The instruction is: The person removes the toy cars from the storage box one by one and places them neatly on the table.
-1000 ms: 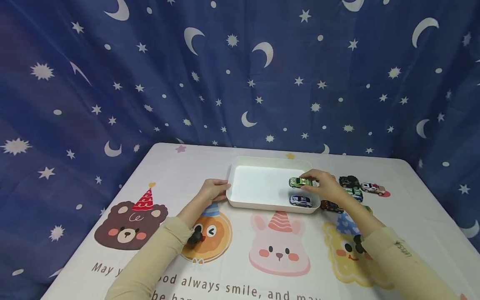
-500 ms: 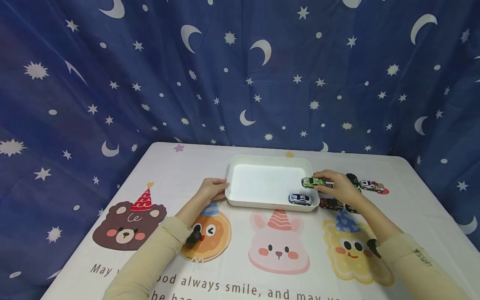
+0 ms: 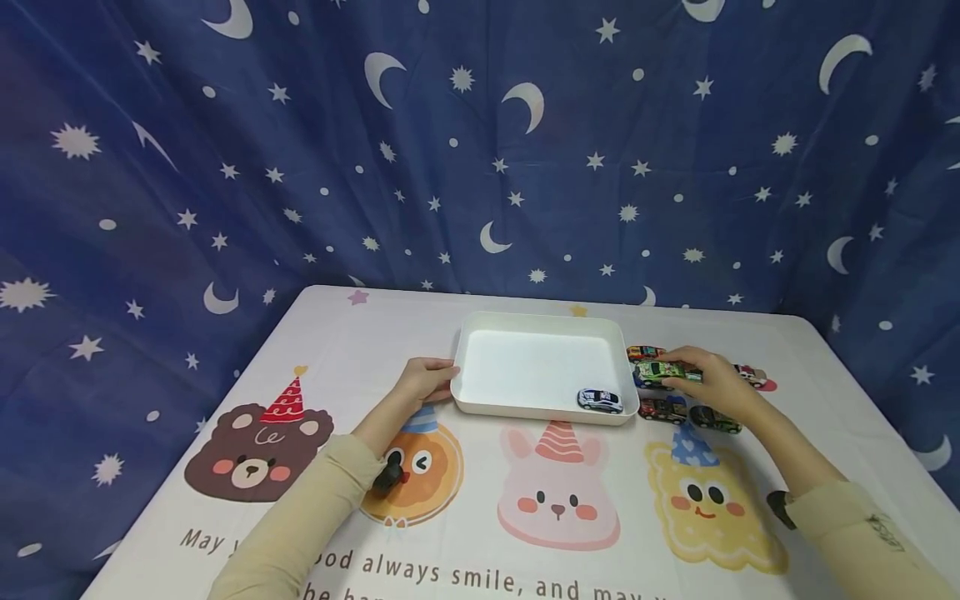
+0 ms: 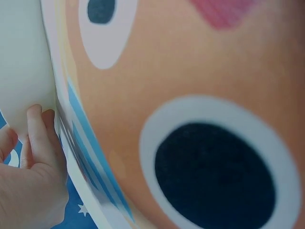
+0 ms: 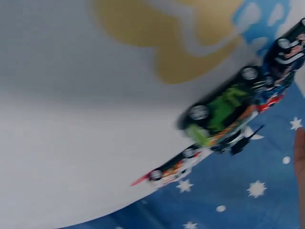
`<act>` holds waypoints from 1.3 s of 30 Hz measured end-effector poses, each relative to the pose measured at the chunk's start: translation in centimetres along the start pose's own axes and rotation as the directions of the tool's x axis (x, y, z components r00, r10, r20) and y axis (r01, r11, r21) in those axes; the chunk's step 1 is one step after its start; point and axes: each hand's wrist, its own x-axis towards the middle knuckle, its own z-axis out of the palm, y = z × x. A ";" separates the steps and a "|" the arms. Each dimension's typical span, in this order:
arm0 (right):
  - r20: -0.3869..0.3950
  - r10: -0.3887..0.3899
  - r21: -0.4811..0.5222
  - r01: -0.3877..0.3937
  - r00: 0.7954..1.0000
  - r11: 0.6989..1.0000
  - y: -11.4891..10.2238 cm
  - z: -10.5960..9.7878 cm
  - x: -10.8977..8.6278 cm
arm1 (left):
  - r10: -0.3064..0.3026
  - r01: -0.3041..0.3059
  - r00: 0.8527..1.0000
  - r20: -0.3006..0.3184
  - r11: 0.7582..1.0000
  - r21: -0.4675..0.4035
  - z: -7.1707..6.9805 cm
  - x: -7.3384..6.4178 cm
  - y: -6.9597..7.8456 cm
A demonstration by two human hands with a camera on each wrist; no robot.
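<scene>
My left hand grips the left end of a shallow white tray; in the left wrist view its fingers lie against the tray wall. A white-and-blue toy car sits in the tray's front right corner. To the right of the tray, my right hand pinches a green toy car by its sides, low among other toy cars. In the right wrist view only a sliver of that hand shows at the right edge, and what it holds is out of sight.
Around the right hand are an orange toy car, a dark red one, a dark green one and a white-and-red one. A printed white tablecloth covers the table. Behind it hangs a blue star-patterned curtain.
My right hand has carried the green toy car rightward out of the tray, over its right rim, down to the other cars. My left hand stays on the tray.
</scene>
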 end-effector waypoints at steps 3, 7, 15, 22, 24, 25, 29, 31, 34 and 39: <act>-0.001 0.004 -0.016 -0.004 1.000 1.000 0.8 -0.1 -0.8 | 0.001 -0.001 1.000 0.001 1.000 0.000 -0.1 0.1 -0.1; -0.047 0.001 -0.020 -0.002 0.999 1.000 2.0 -0.2 -1.7 | 0.009 -0.009 1.000 0.009 1.000 -0.004 -0.1 0.0 -0.2; -0.119 -0.011 -0.060 0.004 0.993 0.998 3.8 -0.6 -3.2 | 0.015 -0.015 1.000 0.003 1.000 -0.004 0.0 -0.2 -0.2; -0.116 0.055 -0.077 -0.065 0.992 0.995 5.1 -1.3 -4.0 | 0.009 -0.009 1.000 0.003 1.000 -0.003 0.1 -0.2 -0.1; -0.129 0.047 -0.087 -0.058 0.991 0.995 5.6 -1.5 -4.2 | 0.005 -0.005 1.000 0.001 1.000 -0.003 0.2 -0.1 0.0; -0.141 0.040 -0.097 -0.054 0.989 0.994 5.8 -1.5 -4.4 | 0.004 -0.004 1.000 0.001 1.000 -0.002 0.2 -0.2 0.0; -0.151 0.042 -0.119 -0.061 0.988 0.991 6.8 -1.8 -5.1 | 0.001 -0.001 1.000 0.001 1.000 0.005 0.2 -0.2 0.0; -0.141 0.061 -0.129 -0.080 0.988 0.988 7.3 -2.0 -5.3 | -0.001 0.001 1.000 -0.003 1.000 0.007 0.2 -0.2 0.1; -0.136 0.080 -0.131 -0.098 0.987 0.986 8.1 -2.2 -5.7 | 0.000 0.000 1.000 -0.005 1.000 0.006 0.2 -0.2 0.1; -0.130 0.101 -0.152 -0.120 0.986 0.981 9.2 -2.5 -6.0 | -0.004 0.004 1.000 -0.001 1.000 0.000 0.1 -0.1 0.1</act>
